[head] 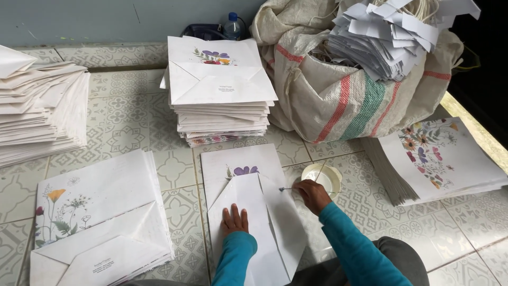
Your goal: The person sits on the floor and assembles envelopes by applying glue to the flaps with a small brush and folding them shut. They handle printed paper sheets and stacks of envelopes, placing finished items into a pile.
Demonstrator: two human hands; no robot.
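Hands (234,220) pressing, gluing folded paper (254,212)

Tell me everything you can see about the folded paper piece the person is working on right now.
The paper piece lies flat on the patterned tiled floor, white, with a purple flower print near its top edge. Side flaps are folded inward, meeting in a point at the middle. The left hand presses flat on its centre, while the right hand holds a thin stick whose tip touches the right flap. A small round dish sits just beside it.
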